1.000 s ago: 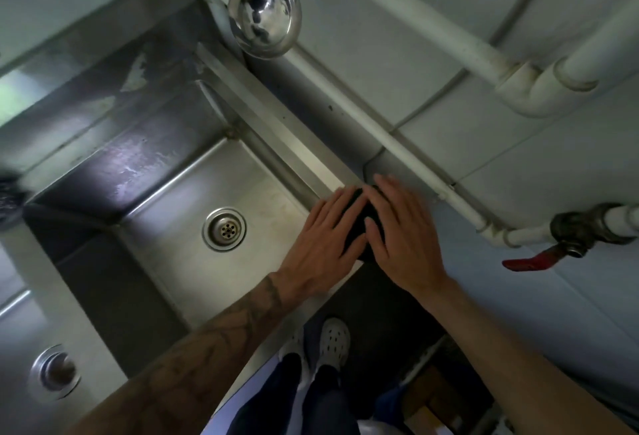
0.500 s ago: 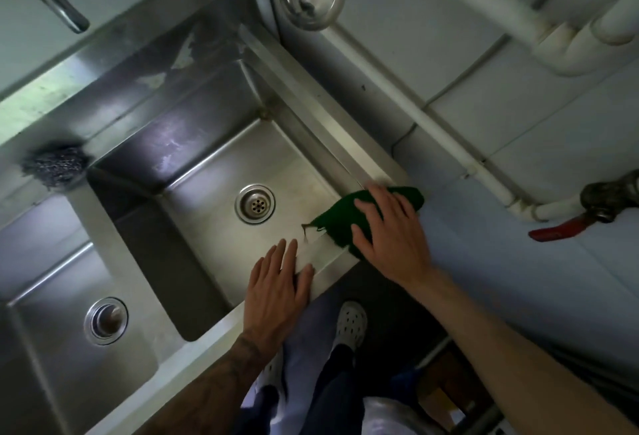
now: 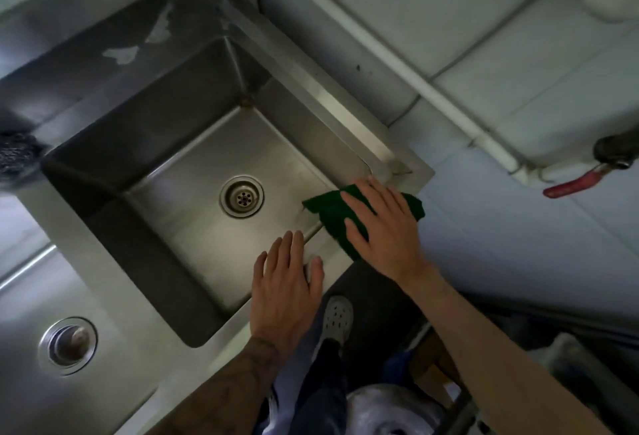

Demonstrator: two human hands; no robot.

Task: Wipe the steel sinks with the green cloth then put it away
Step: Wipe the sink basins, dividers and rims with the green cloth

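Green cloth [image 3: 332,213]: dark, matte, rumpled flat, lying over the front-right corner of the steel sink [image 3: 345,113], right of the drain [image 3: 242,197]. One pointed end dips over the inner edge toward the drain; the far end sticks out past the outer rim. Right hand [image 3: 383,227] lies flat on it, fingers straight and spread, so the grip is apart, pressing rather than clutching. Left hand [image 3: 283,289] rests on the front rim nearer than the drain, fingers straight over the inner edge, grip apart and holding nothing, near the cloth but not touching it. Basin floor spreads as flat steel from the drain to four walls. Steel wool [image 3: 17,156] sits far left of the drain; second sink [image 3: 31,296] lies left and nearer, past a divider.
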